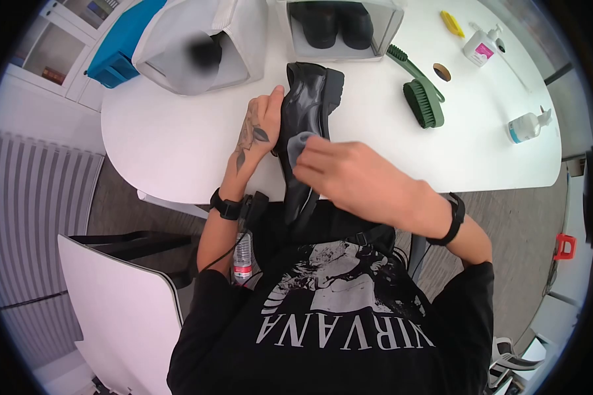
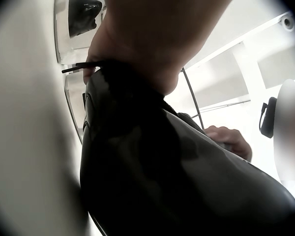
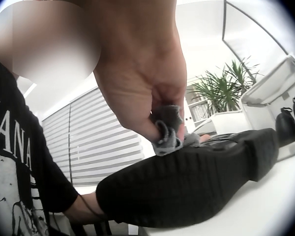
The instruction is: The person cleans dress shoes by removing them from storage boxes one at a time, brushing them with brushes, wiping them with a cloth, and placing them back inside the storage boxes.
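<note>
The right hand (image 1: 366,181) hides part of the grey cloth (image 1: 300,143), the head view's top edge cuts off the far middle box (image 1: 391,33), a blur masks part of the white box (image 1: 247,36) left of it, and print on the near right bottle (image 1: 524,128) is too small to read.

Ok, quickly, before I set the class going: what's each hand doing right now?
Left hand: against the black shoe; whether it grips cannot be told.
Right hand: closed, pinching a grey cloth.
</note>
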Motion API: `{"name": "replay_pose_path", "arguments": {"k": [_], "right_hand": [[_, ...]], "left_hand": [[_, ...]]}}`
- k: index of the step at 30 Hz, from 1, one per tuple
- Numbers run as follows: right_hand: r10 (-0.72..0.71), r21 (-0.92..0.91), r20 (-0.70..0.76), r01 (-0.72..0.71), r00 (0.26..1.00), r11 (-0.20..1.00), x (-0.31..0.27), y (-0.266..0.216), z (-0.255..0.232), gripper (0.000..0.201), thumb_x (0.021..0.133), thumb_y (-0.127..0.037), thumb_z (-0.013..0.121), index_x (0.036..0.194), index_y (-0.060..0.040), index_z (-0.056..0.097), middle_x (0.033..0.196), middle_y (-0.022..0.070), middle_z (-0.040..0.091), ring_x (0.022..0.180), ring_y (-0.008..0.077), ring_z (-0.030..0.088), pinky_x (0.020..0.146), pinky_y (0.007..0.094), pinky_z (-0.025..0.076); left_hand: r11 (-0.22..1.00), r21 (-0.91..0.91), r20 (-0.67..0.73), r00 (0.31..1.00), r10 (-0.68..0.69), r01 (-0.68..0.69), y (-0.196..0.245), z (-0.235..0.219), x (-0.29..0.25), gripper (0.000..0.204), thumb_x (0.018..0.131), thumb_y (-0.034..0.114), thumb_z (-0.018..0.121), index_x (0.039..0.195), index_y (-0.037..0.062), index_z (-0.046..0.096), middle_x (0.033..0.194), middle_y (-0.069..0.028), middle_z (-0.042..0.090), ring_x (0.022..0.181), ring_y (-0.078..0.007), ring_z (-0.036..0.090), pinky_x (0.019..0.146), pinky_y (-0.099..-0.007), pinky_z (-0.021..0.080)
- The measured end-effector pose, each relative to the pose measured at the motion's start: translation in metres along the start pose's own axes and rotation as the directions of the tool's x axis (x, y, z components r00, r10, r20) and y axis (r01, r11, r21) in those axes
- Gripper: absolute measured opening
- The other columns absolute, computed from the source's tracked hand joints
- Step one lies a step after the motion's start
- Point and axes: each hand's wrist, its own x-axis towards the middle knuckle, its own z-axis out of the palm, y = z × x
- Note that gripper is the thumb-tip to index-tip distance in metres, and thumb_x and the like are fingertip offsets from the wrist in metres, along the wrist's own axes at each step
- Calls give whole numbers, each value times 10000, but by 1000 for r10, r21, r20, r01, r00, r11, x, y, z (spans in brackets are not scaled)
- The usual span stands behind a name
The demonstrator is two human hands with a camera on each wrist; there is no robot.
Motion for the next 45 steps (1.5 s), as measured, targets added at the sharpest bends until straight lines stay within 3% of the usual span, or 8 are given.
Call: {"name": "replay_pose_path", "arguments": {"k": [2,7,11,16,26,32,36,45], "right_hand": [[-30,-73,-4,30,1000,997,0,-2,1,280,746,-44,718,1006,33,653,975,82,627,1039,257,612,789,365,589],[-100,-172,69,110,993,979,-4,-16,0,170,776,-82,690,919,-8,639,941,56,597,994,213,594,696,299,592],[-98,-152,43,104,994,983,-7,-24,11,161,768,-85,691,903,-10,646,931,49,589,999,199,592,699,288,591],[-111,-255,48,120,993,960,-11,-39,24,199,747,-92,700,921,-1,669,940,47,595,983,187,590,727,265,596],[-191,-340,80,207,978,917,-19,-66,38,186,757,-126,687,885,8,671,890,60,603,956,185,588,698,258,574],[-264,128,9,260,965,957,-29,-55,-17,153,800,-82,702,923,8,697,897,82,652,951,221,619,655,287,582],[297,101,-370,-279,881,955,-46,6,-68,316,843,18,662,1149,-8,736,1131,127,740,966,310,709,806,372,585],[555,241,-566,-521,610,819,-40,73,-22,189,865,40,698,1052,16,711,959,177,691,822,393,660,760,431,535]], "left_hand": [[998,16,-53,997,62,-61,1,-1,1,503,973,-1,568,1473,5,514,988,-222,640,895,-408,621,797,-489,520],[810,-287,345,844,-410,511,39,-38,38,393,1082,264,543,975,-102,639,775,-262,573,788,-371,605,704,-485,456],[808,-374,345,877,-335,455,41,-37,41,592,1105,389,498,815,-123,562,721,-272,548,682,-393,561,661,-500,423],[886,-434,113,986,-123,161,51,-34,40,612,1114,424,456,780,-89,445,653,-133,309,633,-194,308,595,-409,357],[853,-451,210,960,-185,263,79,-42,51,592,1104,376,521,758,-100,452,637,-144,292,604,-204,286,558,-416,337],[859,-442,148,965,-214,258,82,-37,51,577,1095,350,539,745,-105,482,631,-195,330,577,-260,300,553,-414,340],[895,-405,162,978,-134,189,89,-42,49,537,1071,342,556,677,-20,611,609,-219,532,572,-417,539,635,-454,467],[866,-484,-19,990,136,-128,96,-30,51,428,1017,190,665,650,-15,588,548,-140,501,513,-285,432,546,-400,372]]}}
